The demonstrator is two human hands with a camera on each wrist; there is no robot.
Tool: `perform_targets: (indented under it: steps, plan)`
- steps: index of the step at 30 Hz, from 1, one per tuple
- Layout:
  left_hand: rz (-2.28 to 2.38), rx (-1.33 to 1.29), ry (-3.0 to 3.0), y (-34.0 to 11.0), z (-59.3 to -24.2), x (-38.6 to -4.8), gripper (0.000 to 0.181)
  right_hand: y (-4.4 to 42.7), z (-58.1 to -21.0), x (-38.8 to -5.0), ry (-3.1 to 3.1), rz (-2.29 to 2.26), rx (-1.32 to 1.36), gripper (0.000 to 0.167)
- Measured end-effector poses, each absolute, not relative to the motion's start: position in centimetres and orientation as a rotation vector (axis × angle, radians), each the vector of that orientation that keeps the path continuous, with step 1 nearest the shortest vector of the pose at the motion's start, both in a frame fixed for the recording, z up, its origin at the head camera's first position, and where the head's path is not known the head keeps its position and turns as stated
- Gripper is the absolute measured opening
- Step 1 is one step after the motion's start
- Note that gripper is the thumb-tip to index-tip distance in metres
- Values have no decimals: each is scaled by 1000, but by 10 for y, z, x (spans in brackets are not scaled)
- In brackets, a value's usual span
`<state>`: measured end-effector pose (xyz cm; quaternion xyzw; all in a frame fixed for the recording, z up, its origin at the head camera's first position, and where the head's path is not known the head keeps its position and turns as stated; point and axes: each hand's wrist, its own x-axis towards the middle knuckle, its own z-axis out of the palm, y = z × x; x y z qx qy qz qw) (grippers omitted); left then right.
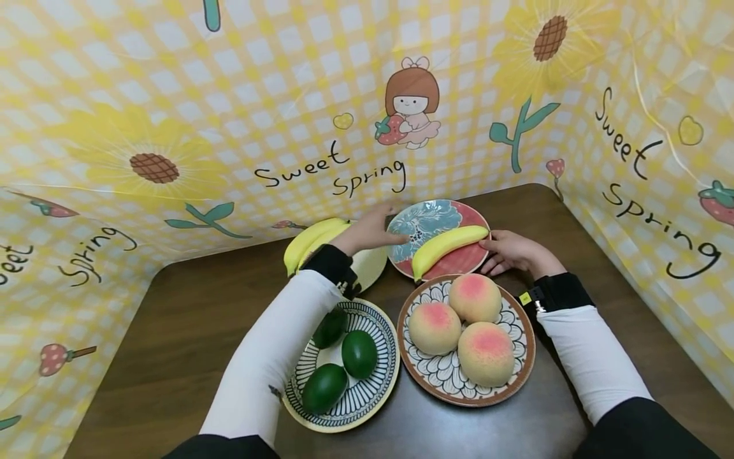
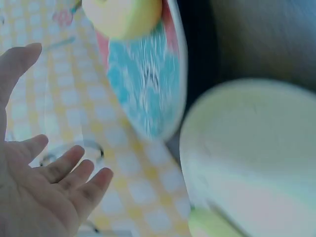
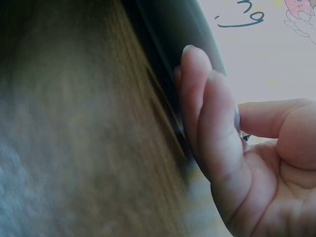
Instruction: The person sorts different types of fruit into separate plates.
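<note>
My right hand (image 1: 516, 250) pinches the right rim of a red and blue flower-patterned plate (image 1: 427, 220), thumb above and fingers beneath. In the right wrist view, the plate's dark underside (image 3: 170, 34) runs past the fingers (image 3: 219, 128). One yellow banana (image 1: 450, 248) lies across this plate, its upper end near the right thumb. My left hand (image 1: 369, 231) hovers near the plate's left rim, thumb and fingers spread; its palm (image 2: 34, 197) holds nothing. Under the left wrist is a pale plate (image 1: 373, 264) bearing yellow bananas (image 1: 315, 239), partly hidden by the arm.
Nearer me, a brown-rimmed plate (image 1: 523, 382) bears three peaches (image 1: 486, 354). To its left, a black-and-white striped plate (image 1: 375, 408) holds three dark green oval fruits (image 1: 325, 387), one partly behind my left sleeve. A yellow checked cloth (image 1: 287, 83) rises behind the wooden table (image 1: 189, 338).
</note>
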<state>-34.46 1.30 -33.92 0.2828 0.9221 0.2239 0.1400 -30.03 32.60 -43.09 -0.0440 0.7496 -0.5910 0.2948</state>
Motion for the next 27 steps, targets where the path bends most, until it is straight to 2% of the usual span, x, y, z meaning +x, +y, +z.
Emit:
perform_targets:
  steps: [4, 13, 20, 27]
  plan:
    - [718, 693, 2714, -15, -331, -350, 93, 326, -431, -300, 1995, -1570, -110, 56]
    - [745, 587, 2755, -68, -315, -355, 94, 327, -433, -301, 1991, -1566, -98, 57]
    - [738, 403, 2715, -100, -322, -356, 96, 327, -432, -300, 1992, -1562, -118, 58]
    - [626, 265, 2691, -118, -332, -352, 89, 327, -431, -301, 1987, -1556, -126, 57]
